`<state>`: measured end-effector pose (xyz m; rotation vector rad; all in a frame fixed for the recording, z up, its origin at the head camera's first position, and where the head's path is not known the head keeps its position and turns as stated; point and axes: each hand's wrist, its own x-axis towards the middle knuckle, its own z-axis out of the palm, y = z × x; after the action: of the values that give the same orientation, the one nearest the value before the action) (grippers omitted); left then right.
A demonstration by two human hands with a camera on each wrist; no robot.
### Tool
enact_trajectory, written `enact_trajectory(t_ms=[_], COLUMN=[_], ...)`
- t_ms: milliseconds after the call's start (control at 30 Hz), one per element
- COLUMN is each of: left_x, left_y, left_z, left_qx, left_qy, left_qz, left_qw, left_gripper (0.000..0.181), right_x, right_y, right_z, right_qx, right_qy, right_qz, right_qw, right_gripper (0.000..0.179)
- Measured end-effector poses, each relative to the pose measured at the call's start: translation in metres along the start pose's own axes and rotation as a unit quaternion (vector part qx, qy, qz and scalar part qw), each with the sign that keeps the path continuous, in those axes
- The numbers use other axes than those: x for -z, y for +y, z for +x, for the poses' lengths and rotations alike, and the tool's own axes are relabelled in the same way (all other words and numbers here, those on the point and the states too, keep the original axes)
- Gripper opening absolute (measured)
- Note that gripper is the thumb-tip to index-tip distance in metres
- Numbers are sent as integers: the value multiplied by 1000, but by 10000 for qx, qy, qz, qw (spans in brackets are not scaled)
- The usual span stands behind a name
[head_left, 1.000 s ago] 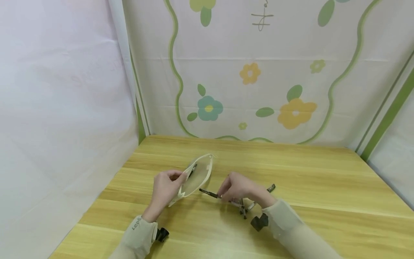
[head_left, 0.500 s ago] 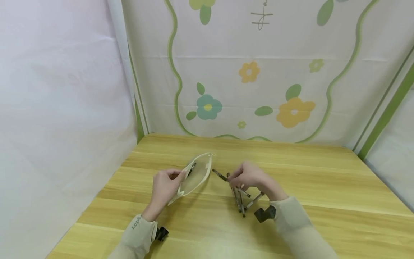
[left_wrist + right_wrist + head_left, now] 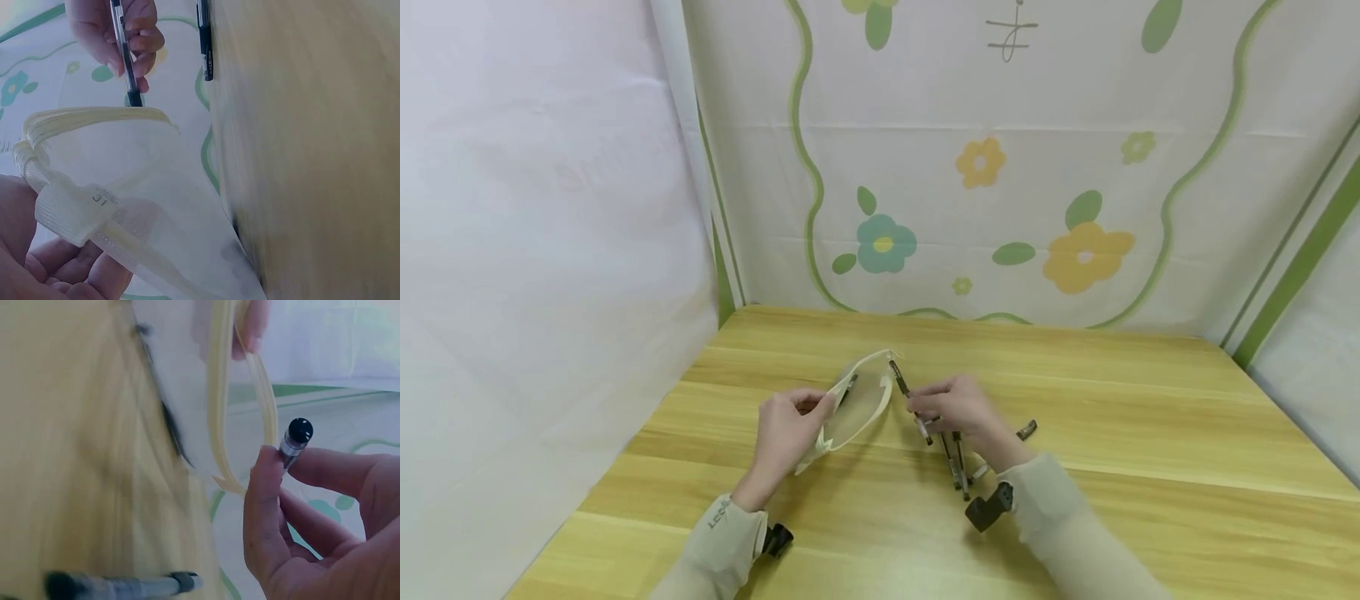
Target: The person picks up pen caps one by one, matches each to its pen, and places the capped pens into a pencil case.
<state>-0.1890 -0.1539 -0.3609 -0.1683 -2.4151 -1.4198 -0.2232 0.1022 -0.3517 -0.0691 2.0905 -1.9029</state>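
My left hand (image 3: 790, 429) pinches the near side of a translucent, cream-edged zipper pouch (image 3: 880, 408), whose mouth gapes toward the right. Through its thin wall a dark pen (image 3: 165, 412) shows inside, in the right wrist view. Fingers and thumb of my right hand (image 3: 958, 412) pinch another black-and-clear pen (image 3: 901, 385) just right of the pouch. That pen slants, its far tip overlapping the pouch's far corner in the head view. From the left wrist, its dark lower end (image 3: 133, 97) appears right at the zipper rim (image 3: 100, 115).
Several more pens (image 3: 955, 471) lie loosely crossed on the wooden table (image 3: 1112, 400) below my right hand. One pen end (image 3: 1027, 430) sticks out beyond the right wrist. A flower-printed cloth (image 3: 925, 167) hangs behind the table, and a white sheet (image 3: 550, 250) at the left.
My right hand has lifted the pen from the pile, then brought it leftward to the pouch, turning it steeper. The left hand and pouch have stayed nearly still.
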Motion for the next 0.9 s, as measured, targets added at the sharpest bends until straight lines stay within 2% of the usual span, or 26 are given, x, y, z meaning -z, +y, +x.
enact_trajectory(t_ms=[167,400,900], left_x=[-2,-5,-13], left_y=[0,2,6], left_z=[-1,-3,-9], left_qx=[-83,-66,-229], left_qy=[-58,-144,-461], left_qz=[-38,-70,-263], left_qw=[9999,9999,9983], left_gripper=[10,9,8], right_x=[-11,-16,-31], right_y=[6,12,14], right_z=[2,2,-3], right_qx=[178,280,403], right_qy=[9,86,577], right_qz=[130,447,951], right_qw=[9998,9986,9930], right_gripper=[29,24,36])
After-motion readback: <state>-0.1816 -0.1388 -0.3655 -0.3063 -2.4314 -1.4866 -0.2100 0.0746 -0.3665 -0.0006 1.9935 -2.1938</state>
